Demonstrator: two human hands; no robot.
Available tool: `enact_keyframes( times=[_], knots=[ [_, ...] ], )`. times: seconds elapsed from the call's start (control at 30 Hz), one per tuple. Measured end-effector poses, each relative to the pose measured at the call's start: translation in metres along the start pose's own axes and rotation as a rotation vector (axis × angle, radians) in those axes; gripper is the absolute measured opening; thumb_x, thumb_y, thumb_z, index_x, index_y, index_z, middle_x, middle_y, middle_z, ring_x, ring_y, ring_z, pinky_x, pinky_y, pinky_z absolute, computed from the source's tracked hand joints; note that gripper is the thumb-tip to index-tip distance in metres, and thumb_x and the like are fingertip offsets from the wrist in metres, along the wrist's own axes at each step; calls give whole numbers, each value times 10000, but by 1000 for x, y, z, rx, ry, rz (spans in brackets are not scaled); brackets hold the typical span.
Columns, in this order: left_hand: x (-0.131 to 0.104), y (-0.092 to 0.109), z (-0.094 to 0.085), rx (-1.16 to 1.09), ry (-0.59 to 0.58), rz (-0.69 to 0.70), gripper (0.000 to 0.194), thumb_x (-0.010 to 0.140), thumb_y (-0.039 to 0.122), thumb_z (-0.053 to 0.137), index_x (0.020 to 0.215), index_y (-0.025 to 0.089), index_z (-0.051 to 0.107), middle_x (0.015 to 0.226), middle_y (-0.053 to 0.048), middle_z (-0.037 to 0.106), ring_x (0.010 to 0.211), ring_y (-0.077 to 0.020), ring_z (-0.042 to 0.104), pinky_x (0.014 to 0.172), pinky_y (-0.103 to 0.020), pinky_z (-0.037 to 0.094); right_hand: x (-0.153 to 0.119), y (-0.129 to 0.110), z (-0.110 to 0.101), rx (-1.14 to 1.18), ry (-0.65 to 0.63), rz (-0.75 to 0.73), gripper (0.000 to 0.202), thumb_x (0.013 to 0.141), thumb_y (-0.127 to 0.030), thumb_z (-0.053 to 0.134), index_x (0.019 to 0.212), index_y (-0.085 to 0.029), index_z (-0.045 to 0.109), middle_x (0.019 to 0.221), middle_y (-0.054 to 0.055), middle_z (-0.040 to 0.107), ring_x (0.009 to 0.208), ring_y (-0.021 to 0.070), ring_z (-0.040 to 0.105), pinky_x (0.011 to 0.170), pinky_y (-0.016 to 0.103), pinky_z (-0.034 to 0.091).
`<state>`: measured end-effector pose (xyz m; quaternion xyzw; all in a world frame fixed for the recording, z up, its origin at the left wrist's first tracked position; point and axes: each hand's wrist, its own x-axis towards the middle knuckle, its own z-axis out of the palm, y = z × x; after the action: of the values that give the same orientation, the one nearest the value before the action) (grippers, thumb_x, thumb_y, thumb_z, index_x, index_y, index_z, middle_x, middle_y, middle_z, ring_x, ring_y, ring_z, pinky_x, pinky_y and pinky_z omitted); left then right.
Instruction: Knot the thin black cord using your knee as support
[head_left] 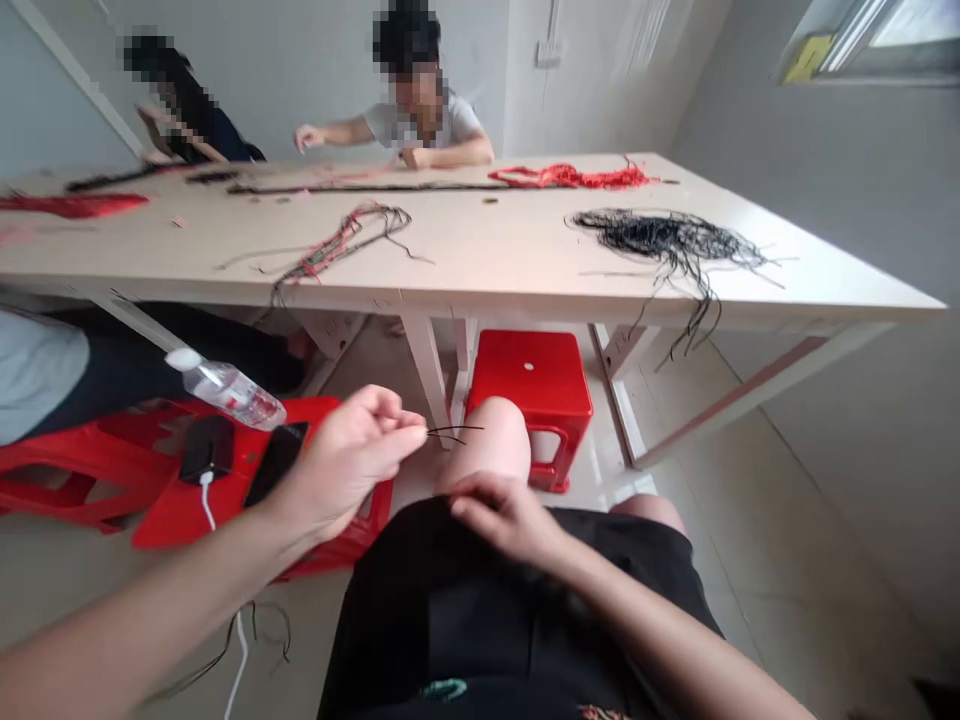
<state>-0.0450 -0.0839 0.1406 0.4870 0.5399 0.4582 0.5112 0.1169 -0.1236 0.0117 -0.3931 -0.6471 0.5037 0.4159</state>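
Observation:
Between the thumb and index finger of my left hand I pinch thin black cords. Their short ends stick out to the right, above my bare knee. My right hand lies low over the black clothing on my lap, fingers curled together near the thigh. Whatever it may hold is hidden, and the hand is slightly blurred. More dark cord hangs at the lower left, below my left forearm.
A long pale table carries a black cord heap, red cords and a mixed bundle. Red stools stand below. At left are a water bottle, phone and charger. People sit around the table.

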Motion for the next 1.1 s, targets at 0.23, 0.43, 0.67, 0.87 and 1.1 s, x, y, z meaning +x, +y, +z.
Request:
enact_keyframes(
  times=[0.23,0.43,0.67,0.87,1.1],
  knots=[
    [16,-89,59,-23,-162,-280,359,543,216,706,736,182,406,669,41,549,524,-41,428,414,-138,248,-22,36,-45,379,434,270,407,705,-425,675,1010,-184,556,882,40,630,597,106,565,575,270,490],
    [32,-100,63,134,-161,-212,288,604,229,657,741,190,407,637,53,534,513,-48,412,468,-171,275,10,36,-46,285,345,213,321,710,-426,667,913,-180,629,724,4,618,544,88,502,515,227,431],
    [44,-115,58,301,-155,-138,233,638,219,631,707,199,409,601,57,536,508,-72,449,506,-202,330,28,48,-42,-6,423,178,239,809,-403,551,762,-179,619,659,0,619,537,102,518,515,224,425],
    [46,-127,56,375,-38,-73,223,635,228,623,690,205,408,601,61,522,515,-82,466,527,-211,365,19,57,-38,-110,595,124,224,786,-402,594,839,-193,534,694,-8,566,590,112,529,546,234,453],
    [48,-129,60,292,-22,-104,241,614,212,633,690,205,404,608,54,541,542,-90,499,562,-214,388,6,65,-37,-444,388,-42,152,882,-317,479,857,-199,571,824,54,593,735,146,551,686,278,485]
  ],
)
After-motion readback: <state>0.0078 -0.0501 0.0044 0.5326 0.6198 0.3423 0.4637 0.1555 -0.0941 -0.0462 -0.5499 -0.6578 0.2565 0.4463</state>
